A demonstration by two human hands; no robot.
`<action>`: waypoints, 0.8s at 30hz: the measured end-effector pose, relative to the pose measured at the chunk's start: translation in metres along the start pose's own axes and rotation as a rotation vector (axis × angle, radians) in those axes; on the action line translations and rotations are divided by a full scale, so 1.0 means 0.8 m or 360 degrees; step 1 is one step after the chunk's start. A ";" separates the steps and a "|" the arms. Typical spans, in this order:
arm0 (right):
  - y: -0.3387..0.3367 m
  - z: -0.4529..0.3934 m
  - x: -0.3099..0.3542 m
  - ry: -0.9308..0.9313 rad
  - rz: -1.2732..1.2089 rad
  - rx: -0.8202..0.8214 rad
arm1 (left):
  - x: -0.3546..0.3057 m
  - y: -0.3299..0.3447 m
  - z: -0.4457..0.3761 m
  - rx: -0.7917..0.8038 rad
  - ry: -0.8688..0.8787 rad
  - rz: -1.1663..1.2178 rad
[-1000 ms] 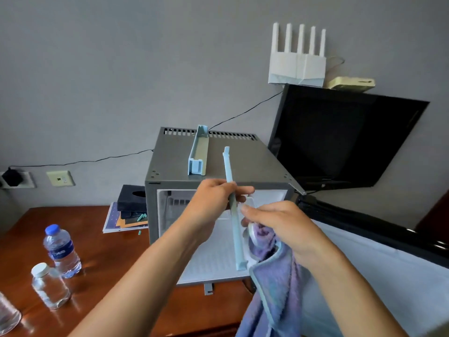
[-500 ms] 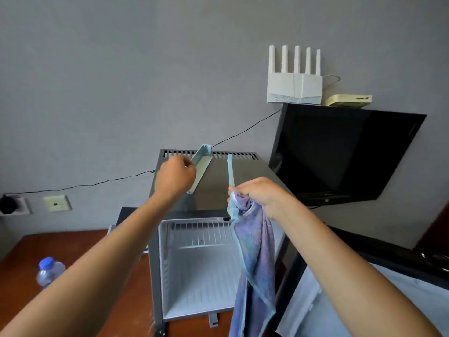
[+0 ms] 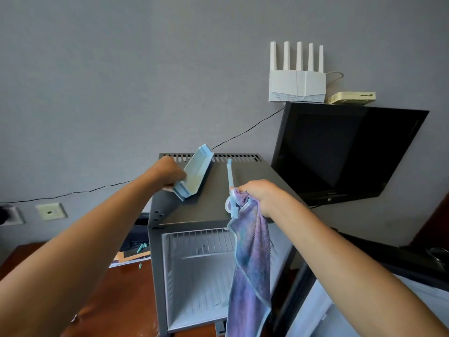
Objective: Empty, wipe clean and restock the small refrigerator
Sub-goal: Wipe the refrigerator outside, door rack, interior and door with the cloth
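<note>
The left hand (image 3: 170, 175) grips the pale blue door shelf (image 3: 193, 175), tilted, its long axis running away toward the wall, its near end off the refrigerator (image 3: 213, 205) top. To its right, the right hand (image 3: 258, 193) pinches the thin blue rail (image 3: 230, 188) and the purple cloth (image 3: 251, 268), which hangs before the open, empty cavity.

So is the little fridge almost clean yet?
Partly. The small grey refrigerator stands open and its white inside looks emptied. Right now the left hand grips the pale blue plastic door tray, tilted on the fridge top, while the right hand holds the purple-blue cloth and a thin pale blue plastic strip. Still left: wiping that tray, refitting the parts and restocking.
</note>
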State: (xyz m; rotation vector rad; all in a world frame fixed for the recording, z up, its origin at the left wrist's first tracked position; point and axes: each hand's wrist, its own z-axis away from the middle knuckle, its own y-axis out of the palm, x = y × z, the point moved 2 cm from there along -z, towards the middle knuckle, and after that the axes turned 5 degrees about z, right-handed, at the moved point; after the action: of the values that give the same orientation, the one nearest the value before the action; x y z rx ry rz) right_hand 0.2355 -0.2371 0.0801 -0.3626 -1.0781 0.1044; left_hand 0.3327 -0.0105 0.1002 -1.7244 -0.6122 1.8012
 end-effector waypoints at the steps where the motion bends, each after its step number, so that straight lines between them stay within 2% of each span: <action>1: 0.002 -0.002 0.002 -0.0012 -0.0013 -0.0011 | 0.004 0.001 0.001 0.0060 -0.0016 0.0021; 4: 0.004 -0.009 0.010 -0.0033 -0.0044 -0.0097 | 0.014 0.008 -0.001 0.0141 0.0030 0.0024; 11: 0.023 -0.009 0.047 -0.0192 0.0036 -0.0275 | 0.013 0.029 0.015 0.0066 0.0307 -0.0297; 15: 0.032 -0.009 0.068 -0.0303 0.0060 -0.0312 | 0.015 0.033 0.022 0.0052 0.0376 -0.0336; 18: 0.042 -0.010 0.081 -0.0362 0.0122 -0.0389 | 0.017 0.026 0.019 -0.0085 0.0433 -0.0108; 20: 0.052 -0.013 0.090 -0.0345 0.0198 -0.0415 | 0.013 0.019 0.013 -0.0124 0.0446 0.0280; 22: 0.063 -0.020 0.096 -0.0307 0.0318 -0.0417 | 0.004 0.016 0.009 0.0047 0.0342 0.0753; 24: 0.075 -0.026 0.100 -0.0308 0.0396 -0.0424 | -0.005 0.016 0.002 0.0225 0.0210 0.0980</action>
State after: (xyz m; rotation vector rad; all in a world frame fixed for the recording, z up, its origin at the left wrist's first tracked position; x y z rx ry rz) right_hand 0.2975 -0.1655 0.1183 -0.7388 -1.2380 0.2221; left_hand 0.3304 -0.0224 0.0942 -2.0517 0.1257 2.0342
